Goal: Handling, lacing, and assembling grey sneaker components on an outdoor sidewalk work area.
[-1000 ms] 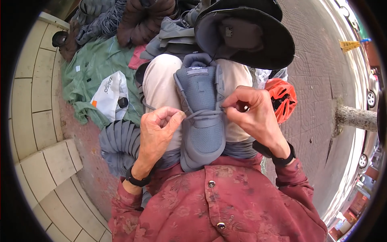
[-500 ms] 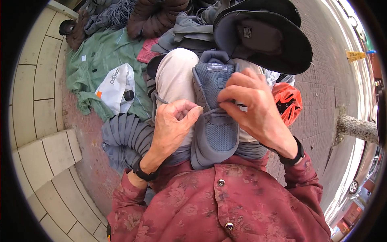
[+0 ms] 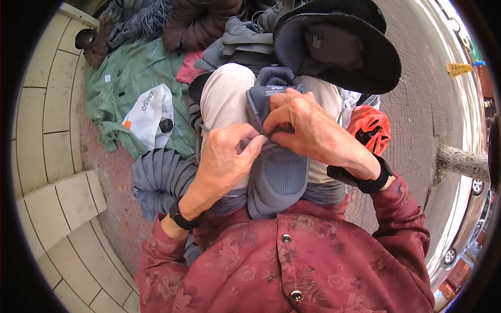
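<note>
A grey-blue sneaker [image 3: 281, 180] rests between my knees, its toe toward me and its padded collar away. My left hand [image 3: 227, 161] is closed in a pinch at the side of the shoe's lacing, and a grey shoelace [image 3: 204, 127] trails out behind it on the left. My right hand [image 3: 310, 130] reaches over the tongue, thumb and forefinger pinched on the lace by the lowest eyelets. The fingertips of both hands almost meet there, and they hide the exact spot where the lace passes through.
A black visor-like piece [image 3: 339, 47] overhangs the far right. Stacked grey shoe parts [image 3: 167, 172] lie left of my leg, beside a green cloth [image 3: 130, 73] and a white bag [image 3: 151, 115]. An orange bag [image 3: 369, 128] sits right. A tree trunk [image 3: 462, 164] rises from the pavement.
My right hand has shifted left and its fingers have come up against my left fingertips. The stretch of lace across the shoe between them is now mostly covered.
</note>
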Demonstrator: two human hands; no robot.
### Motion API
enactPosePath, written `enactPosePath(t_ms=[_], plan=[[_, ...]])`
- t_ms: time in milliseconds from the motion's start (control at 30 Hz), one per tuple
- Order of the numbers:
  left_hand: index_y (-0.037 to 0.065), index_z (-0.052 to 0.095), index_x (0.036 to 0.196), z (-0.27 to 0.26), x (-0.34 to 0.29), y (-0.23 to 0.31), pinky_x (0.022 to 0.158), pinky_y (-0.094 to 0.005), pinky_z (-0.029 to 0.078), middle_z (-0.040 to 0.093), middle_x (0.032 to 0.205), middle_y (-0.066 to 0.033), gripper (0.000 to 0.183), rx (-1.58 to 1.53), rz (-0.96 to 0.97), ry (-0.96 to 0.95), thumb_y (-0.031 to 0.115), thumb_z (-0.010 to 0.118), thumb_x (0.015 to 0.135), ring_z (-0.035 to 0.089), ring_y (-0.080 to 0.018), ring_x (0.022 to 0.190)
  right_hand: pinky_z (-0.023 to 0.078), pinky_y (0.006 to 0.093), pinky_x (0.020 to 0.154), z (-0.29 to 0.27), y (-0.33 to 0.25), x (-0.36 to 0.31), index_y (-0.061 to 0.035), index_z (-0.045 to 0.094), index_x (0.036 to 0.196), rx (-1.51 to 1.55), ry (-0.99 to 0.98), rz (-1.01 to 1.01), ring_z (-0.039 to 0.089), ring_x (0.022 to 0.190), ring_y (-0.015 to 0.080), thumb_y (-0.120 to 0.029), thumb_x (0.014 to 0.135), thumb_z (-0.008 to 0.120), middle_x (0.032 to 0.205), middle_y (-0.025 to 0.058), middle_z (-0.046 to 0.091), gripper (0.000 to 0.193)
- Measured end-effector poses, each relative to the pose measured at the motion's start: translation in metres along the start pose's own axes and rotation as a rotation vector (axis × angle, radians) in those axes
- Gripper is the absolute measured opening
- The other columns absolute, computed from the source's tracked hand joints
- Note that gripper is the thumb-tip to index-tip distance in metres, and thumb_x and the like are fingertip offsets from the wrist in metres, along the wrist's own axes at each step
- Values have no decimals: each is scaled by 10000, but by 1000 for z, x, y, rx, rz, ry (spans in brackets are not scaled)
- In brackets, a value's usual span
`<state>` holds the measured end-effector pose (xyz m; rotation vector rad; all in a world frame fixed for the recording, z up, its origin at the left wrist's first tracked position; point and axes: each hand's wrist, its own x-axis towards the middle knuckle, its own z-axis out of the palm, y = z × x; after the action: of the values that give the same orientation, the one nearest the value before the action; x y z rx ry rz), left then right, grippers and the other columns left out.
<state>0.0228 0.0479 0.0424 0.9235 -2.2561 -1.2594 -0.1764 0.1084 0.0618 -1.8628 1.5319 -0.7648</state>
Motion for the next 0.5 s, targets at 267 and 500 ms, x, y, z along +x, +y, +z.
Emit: enactPosePath(t_ms=[267,500], plan=[[-32,682,895,-1,-7,-11,488,-234,417,612,634,-16,162,-220,-269,-109,129,690,910,542,-49,521,392,395,837,2,-2,1,-10,736,853,-43,-4,-10,555,941,259,-38,722,730,864,75,588,134],[3,699,896,2,-7,9,499,-267,407,617,723,-38,67,-17,-54,180,47,712,847,518,-98,515,356,390,754,11,-27,-8,-46,578,790,-454,105,-177,518,890,272,-36,672,648,909,93,492,137]])
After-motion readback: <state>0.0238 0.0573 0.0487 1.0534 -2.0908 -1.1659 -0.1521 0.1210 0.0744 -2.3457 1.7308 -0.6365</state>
